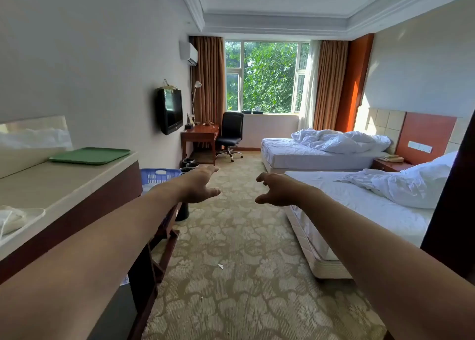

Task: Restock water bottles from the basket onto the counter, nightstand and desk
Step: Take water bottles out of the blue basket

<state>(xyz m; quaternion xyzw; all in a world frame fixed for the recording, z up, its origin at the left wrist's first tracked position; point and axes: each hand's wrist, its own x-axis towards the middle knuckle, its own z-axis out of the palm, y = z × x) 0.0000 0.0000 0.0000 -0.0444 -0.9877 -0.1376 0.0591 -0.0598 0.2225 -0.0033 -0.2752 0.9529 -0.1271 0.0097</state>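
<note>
From where I stand, none of the restocking looks done. The near table (64,182) on the left carries a green tray (90,155) with nothing on it, and I can spot no bottles on that top. Both bare arms stretch straight out over the carpet, level with each other. The left hand (199,185) is spread with its fingers fairly straight, and the right hand (276,189) has its fingers loosely hooked. The two are apart and neither holds anything. Just past the left hand, beyond the end of the near table, sits the blue basket (159,176). Only its rim and upper wall show, so I cannot tell what is inside. Farther off, the nightstand (385,166) between the beds bears a phone (392,157) and no bottles that I can make out. The far table (200,131) under the window is too distant to judge. I reckon all three spots are yet to be supplied, starting with a reach for the basket.
</note>
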